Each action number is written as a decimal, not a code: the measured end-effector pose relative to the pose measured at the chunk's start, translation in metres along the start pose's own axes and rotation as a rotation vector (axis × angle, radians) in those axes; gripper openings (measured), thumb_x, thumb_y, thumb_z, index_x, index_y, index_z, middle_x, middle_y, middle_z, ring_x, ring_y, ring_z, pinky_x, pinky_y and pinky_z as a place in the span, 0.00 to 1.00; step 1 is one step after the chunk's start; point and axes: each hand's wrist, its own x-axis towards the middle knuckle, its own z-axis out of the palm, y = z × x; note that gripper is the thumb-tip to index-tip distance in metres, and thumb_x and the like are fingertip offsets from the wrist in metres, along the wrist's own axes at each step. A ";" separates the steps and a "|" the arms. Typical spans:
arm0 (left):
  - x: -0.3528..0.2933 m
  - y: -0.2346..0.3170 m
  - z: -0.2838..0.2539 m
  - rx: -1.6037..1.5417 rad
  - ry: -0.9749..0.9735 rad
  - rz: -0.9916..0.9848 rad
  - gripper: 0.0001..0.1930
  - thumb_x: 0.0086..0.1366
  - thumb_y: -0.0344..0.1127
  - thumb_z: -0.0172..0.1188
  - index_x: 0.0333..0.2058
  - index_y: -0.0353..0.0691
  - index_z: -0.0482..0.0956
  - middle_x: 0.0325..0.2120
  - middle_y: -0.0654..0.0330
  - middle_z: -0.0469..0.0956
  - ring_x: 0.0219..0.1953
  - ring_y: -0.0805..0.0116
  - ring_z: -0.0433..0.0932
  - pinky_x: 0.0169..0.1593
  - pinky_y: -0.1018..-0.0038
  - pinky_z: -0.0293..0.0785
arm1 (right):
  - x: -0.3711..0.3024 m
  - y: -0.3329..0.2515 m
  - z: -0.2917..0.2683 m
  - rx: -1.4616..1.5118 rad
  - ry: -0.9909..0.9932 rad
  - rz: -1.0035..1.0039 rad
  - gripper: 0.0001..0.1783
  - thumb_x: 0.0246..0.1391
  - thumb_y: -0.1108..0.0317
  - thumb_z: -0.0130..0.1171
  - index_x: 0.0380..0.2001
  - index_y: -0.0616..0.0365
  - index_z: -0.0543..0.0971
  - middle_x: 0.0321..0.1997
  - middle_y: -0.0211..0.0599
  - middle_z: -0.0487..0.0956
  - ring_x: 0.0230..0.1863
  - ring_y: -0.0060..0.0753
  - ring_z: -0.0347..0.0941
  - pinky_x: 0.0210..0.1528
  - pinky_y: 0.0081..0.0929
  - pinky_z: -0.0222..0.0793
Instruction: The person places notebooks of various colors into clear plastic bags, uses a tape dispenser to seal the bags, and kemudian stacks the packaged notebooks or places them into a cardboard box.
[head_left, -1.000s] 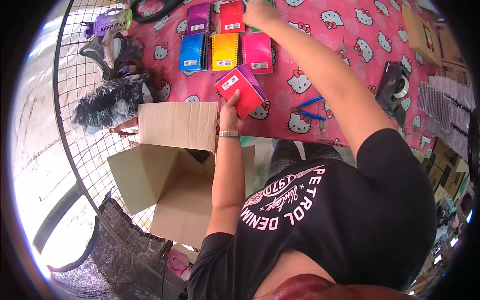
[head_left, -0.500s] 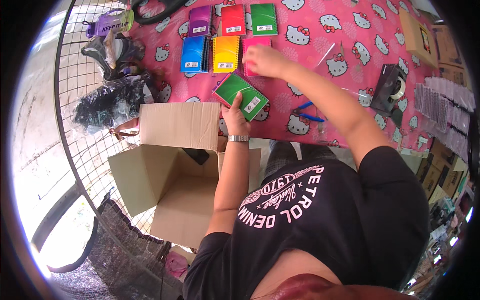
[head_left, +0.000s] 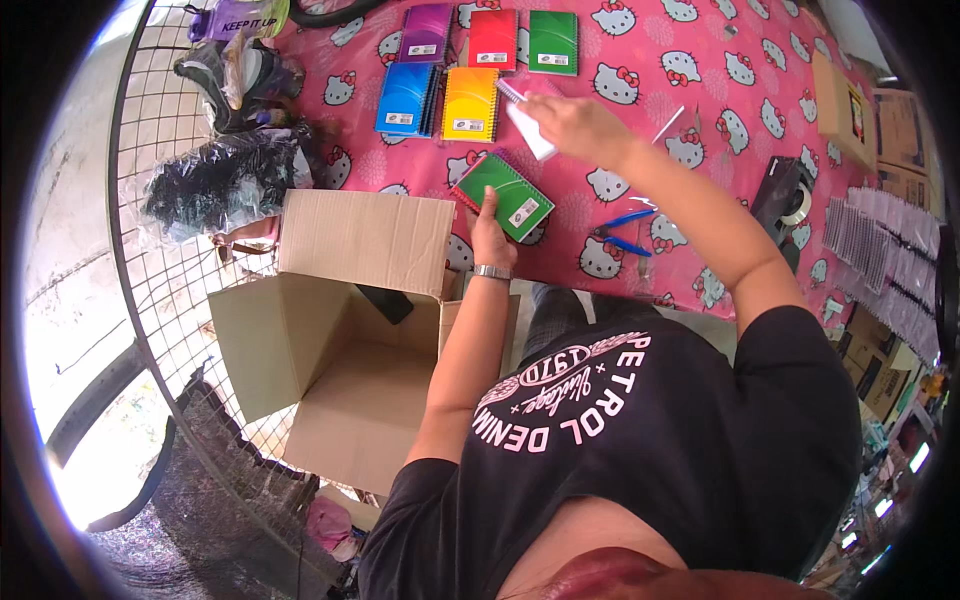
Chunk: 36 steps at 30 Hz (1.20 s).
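My left hand [head_left: 490, 238] is closed on a small stack of spiral notebooks, thumb across the green cover of the top notebook [head_left: 505, 192]. Above it, my right hand [head_left: 582, 126] grips a pink spiral notebook [head_left: 530, 130], tilted so that its white side shows; my fingers hide part of it. Left of that hand lie a yellow notebook [head_left: 470, 100] and a blue stack of notebooks [head_left: 404, 98]. Behind them, in a row, are a purple notebook [head_left: 424, 36], a red notebook [head_left: 493, 40] and another green notebook [head_left: 553, 42].
An open cardboard box [head_left: 365, 400] stands beside my left arm, below the table edge. Blue-handled pliers [head_left: 627, 232] lie on the pink patterned tablecloth [head_left: 690, 60]. A black tape dispenser [head_left: 785, 190] is at the right. Black plastic bags [head_left: 220, 180] lie at the left by the wire mesh.
My right hand has lifted and tilted the pink notebook, which lay flat in the front row, so its white side now shows. My left hand still holds its stack.
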 end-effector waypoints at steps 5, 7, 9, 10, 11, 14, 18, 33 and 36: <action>-0.002 0.004 0.000 -0.195 -0.094 -0.165 0.32 0.58 0.66 0.51 0.49 0.43 0.70 0.42 0.60 0.76 0.42 0.62 0.78 0.49 0.57 0.73 | -0.018 -0.084 0.006 0.019 -0.208 -0.360 0.16 0.49 0.64 0.55 0.40 0.59 0.77 0.42 0.39 0.79 0.41 0.34 0.77 0.43 0.32 0.73; 0.002 0.003 -0.003 -0.115 -0.055 -0.135 0.27 0.58 0.57 0.55 0.47 0.42 0.70 0.40 0.59 0.77 0.41 0.61 0.78 0.47 0.60 0.74 | 0.005 -0.080 0.000 0.492 -0.386 -0.147 0.14 0.50 0.59 0.53 0.34 0.57 0.77 0.36 0.40 0.79 0.40 0.39 0.76 0.40 0.35 0.73; 0.007 -0.001 -0.006 -0.028 -0.020 -0.118 0.23 0.58 0.49 0.60 0.46 0.40 0.71 0.39 0.59 0.78 0.41 0.61 0.79 0.46 0.62 0.76 | 0.026 -0.055 0.016 0.729 -0.217 0.090 0.16 0.50 0.52 0.52 0.31 0.54 0.77 0.31 0.44 0.78 0.37 0.45 0.75 0.39 0.39 0.71; 0.015 -0.003 -0.014 -0.075 0.040 -0.175 0.18 0.58 0.41 0.60 0.45 0.39 0.72 0.37 0.59 0.79 0.39 0.61 0.79 0.43 0.64 0.78 | 0.035 -0.041 0.019 0.635 -0.111 0.268 0.16 0.49 0.53 0.56 0.32 0.55 0.77 0.32 0.43 0.77 0.38 0.46 0.74 0.41 0.39 0.70; 0.020 -0.007 -0.016 -0.060 0.028 -0.139 0.18 0.58 0.41 0.61 0.45 0.41 0.71 0.37 0.59 0.79 0.38 0.62 0.80 0.40 0.64 0.79 | 0.039 -0.018 0.026 0.384 -0.004 0.316 0.18 0.48 0.53 0.58 0.36 0.55 0.76 0.35 0.44 0.77 0.40 0.47 0.73 0.42 0.40 0.70; 0.025 -0.016 -0.026 -0.021 0.001 -0.032 0.19 0.58 0.40 0.60 0.47 0.43 0.70 0.39 0.58 0.78 0.36 0.63 0.80 0.37 0.64 0.81 | 0.013 0.013 0.048 -0.026 -0.059 0.500 0.30 0.45 0.50 0.63 0.48 0.56 0.71 0.44 0.46 0.73 0.45 0.47 0.71 0.45 0.41 0.69; -0.001 0.001 0.002 -0.173 -0.054 -0.233 0.21 0.59 0.45 0.57 0.47 0.41 0.70 0.40 0.58 0.78 0.38 0.64 0.80 0.41 0.65 0.79 | -0.002 0.016 0.049 0.066 -0.348 0.947 0.35 0.48 0.47 0.59 0.57 0.51 0.64 0.49 0.44 0.71 0.49 0.48 0.68 0.47 0.39 0.70; 0.009 -0.005 -0.010 -0.058 -0.087 -0.069 0.22 0.61 0.47 0.54 0.50 0.42 0.68 0.43 0.58 0.76 0.45 0.62 0.77 0.49 0.63 0.74 | 0.178 0.031 0.067 -0.213 -0.705 -0.071 0.38 0.30 0.62 0.74 0.51 0.41 0.72 0.59 0.32 0.63 0.64 0.39 0.53 0.58 0.51 0.55; 0.012 -0.005 -0.010 -0.164 -0.140 -0.102 0.24 0.62 0.51 0.52 0.52 0.43 0.67 0.45 0.59 0.75 0.47 0.62 0.75 0.51 0.62 0.72 | 0.183 0.033 0.051 -0.042 -0.740 -0.082 0.30 0.27 0.65 0.75 0.38 0.49 0.71 0.44 0.37 0.72 0.52 0.40 0.66 0.50 0.46 0.59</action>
